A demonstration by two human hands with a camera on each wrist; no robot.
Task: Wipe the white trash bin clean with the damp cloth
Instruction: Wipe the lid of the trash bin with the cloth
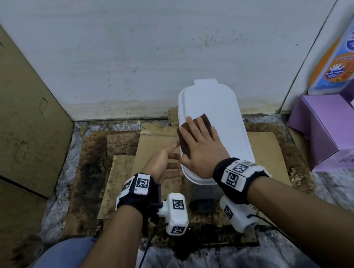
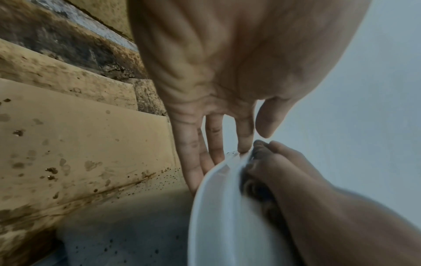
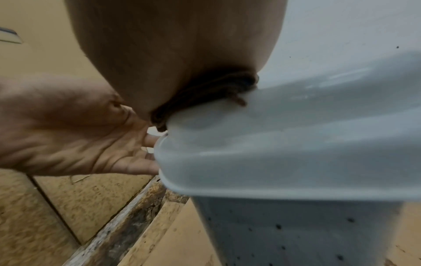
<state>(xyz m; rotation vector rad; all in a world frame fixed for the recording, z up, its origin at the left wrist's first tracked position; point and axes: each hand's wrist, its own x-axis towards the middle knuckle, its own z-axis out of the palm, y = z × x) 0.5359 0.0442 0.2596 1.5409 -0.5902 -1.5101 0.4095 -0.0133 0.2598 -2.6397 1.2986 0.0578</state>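
Note:
The white trash bin (image 1: 215, 113) stands on the floor against the wall, with its lid closed. A brown damp cloth (image 1: 202, 121) lies on the left part of the lid. My right hand (image 1: 201, 143) presses flat on the cloth with straight fingers. My left hand (image 1: 164, 162) is beside the bin's left side, palm turned toward it. Its straight fingers (image 2: 243, 136) touch the bin just under the lid's rim (image 2: 205, 207). In the right wrist view the cloth (image 3: 205, 95) shows squeezed between my palm and the lid (image 3: 284, 144). The speckled bin body (image 3: 296, 234) is below.
Stained flattened cardboard (image 1: 154, 142) covers the floor around the bin. A tall cardboard box (image 1: 0, 105) stands close on the left. On the right are a purple box (image 1: 335, 127) and a blue-and-orange labelled bottle (image 1: 350, 51). A dark pedal (image 1: 205, 204) sticks out at the bin's foot.

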